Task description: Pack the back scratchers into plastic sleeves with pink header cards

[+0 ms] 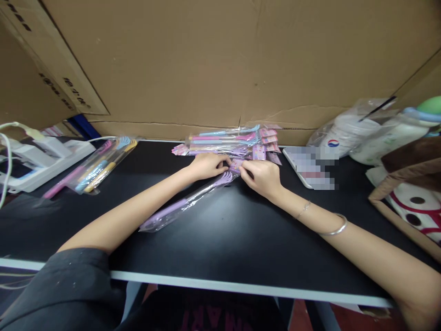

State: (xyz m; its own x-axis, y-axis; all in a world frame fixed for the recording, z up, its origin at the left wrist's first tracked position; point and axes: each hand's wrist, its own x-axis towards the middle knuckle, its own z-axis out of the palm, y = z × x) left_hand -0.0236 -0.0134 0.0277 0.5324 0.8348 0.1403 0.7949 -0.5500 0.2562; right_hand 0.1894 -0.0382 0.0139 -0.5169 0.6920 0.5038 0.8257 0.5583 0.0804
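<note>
A purple back scratcher (168, 210) in a clear plastic sleeve lies slantwise on the black table, its clawed head toward the back. At the head end is a small pink and purple card (236, 164). My left hand (209, 165) pinches the card's left side, fingers closed. From the right, my right hand (263, 175) holds the card's other edge between thumb and curled fingers. Just behind both hands lies a pile of bagged back scratchers (223, 140) in blue, pink and purple, with cards at their right ends.
Several more bagged back scratchers (99, 168) lie at the left beside a white power strip (51, 158) with plugs and cables. A phone (299, 170), a bagged Pepsi cup (347, 135) and a brown-trimmed bag (413, 184) stand or lie at the right. Cardboard (220, 59) walls the back.
</note>
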